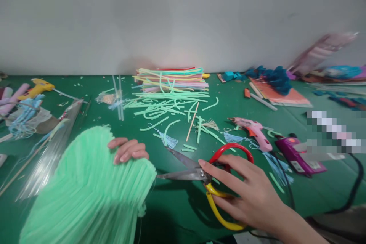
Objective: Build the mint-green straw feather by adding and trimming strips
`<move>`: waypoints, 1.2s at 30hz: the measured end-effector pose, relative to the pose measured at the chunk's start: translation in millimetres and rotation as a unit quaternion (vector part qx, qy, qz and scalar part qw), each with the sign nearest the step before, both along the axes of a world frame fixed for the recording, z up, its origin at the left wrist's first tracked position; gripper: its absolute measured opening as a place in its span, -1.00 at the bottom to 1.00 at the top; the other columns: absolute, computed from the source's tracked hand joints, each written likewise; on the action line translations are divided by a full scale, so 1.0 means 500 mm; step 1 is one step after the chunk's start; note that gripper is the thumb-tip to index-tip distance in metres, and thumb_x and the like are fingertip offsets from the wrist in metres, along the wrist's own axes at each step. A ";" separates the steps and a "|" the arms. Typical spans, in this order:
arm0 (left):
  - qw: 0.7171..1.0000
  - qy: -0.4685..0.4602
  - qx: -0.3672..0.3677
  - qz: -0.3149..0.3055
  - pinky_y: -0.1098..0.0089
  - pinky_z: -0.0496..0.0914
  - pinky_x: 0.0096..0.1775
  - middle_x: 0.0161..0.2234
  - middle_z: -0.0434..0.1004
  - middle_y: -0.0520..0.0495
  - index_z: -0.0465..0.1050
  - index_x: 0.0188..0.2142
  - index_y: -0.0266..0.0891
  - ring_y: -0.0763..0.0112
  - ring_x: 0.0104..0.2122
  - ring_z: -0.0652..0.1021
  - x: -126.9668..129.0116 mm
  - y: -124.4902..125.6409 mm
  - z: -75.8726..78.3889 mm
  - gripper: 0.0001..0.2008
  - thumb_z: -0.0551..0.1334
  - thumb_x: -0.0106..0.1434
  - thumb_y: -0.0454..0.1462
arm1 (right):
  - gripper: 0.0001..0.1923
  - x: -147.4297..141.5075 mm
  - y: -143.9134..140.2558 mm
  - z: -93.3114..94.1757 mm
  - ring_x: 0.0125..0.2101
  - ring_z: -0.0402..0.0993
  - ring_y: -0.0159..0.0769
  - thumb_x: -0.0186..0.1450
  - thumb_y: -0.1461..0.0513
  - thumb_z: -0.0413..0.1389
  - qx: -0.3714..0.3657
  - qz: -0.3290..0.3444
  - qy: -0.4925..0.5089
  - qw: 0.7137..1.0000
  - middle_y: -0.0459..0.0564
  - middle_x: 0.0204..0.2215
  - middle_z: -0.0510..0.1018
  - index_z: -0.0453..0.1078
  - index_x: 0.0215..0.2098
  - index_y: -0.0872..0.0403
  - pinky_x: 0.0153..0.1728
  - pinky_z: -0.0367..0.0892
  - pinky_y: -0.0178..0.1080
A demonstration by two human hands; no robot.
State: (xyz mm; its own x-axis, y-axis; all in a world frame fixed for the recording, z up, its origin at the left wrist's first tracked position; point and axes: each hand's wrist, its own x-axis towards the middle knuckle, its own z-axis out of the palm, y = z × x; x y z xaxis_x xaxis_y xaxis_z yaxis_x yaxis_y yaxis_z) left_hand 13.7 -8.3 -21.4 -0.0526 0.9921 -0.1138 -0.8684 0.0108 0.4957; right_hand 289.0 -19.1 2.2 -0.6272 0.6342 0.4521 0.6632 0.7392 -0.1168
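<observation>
Gripping the scissors (200, 173) by red and yellow loops, right hand (251, 194) closed, blades parted and pointing left along the table (177, 206) toward the green heart of straws (88, 190). Best kept level, snipping only protruding ends. Left hand (127, 150) curled over the heart's top edge, steadying.

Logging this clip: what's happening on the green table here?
A person's left hand holds a fan-shaped panel of light green straws, fingers curled over its top edge. The right hand grips scissors with red and yellow handles, blades open, tips at the panel's right edge. Cut green straw pieces and a pink glue gun lie behind.
</observation>
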 end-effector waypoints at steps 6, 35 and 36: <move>0.990 -0.101 0.074 -0.058 0.59 0.27 -0.66 -0.83 0.09 0.18 0.17 -0.77 -0.20 0.63 -0.82 0.16 0.003 0.005 -0.006 -0.41 -0.04 0.44 -0.28 | -0.56 -0.015 -0.007 -0.016 -0.25 0.46 -0.17 0.25 0.21 0.11 -0.008 0.021 0.000 1.000 0.12 -0.22 0.48 0.37 0.10 0.03 -0.31 0.46 -0.15; 0.977 -0.143 0.147 0.050 0.60 0.10 -0.86 -0.92 0.14 0.22 0.12 -0.86 -0.19 0.70 -0.94 -0.10 -0.001 0.027 -0.033 -0.44 0.21 0.23 -0.33 | -0.49 -0.071 -0.037 -0.049 -0.34 0.41 -0.17 0.23 0.25 0.15 -0.006 0.023 0.048 0.999 0.16 -0.25 0.43 0.32 0.15 0.13 -0.41 0.41 -0.15; 0.978 -0.144 0.143 0.053 0.61 0.11 -0.85 -0.92 0.14 0.22 0.11 -0.86 -0.19 0.70 -0.94 -0.09 -0.002 0.027 -0.031 -0.45 0.22 0.22 -0.33 | -0.48 -0.074 -0.039 -0.052 -0.33 0.41 -0.17 0.23 0.25 0.16 -0.018 0.021 0.056 0.998 0.16 -0.25 0.44 0.31 0.16 0.12 -0.40 0.41 -0.16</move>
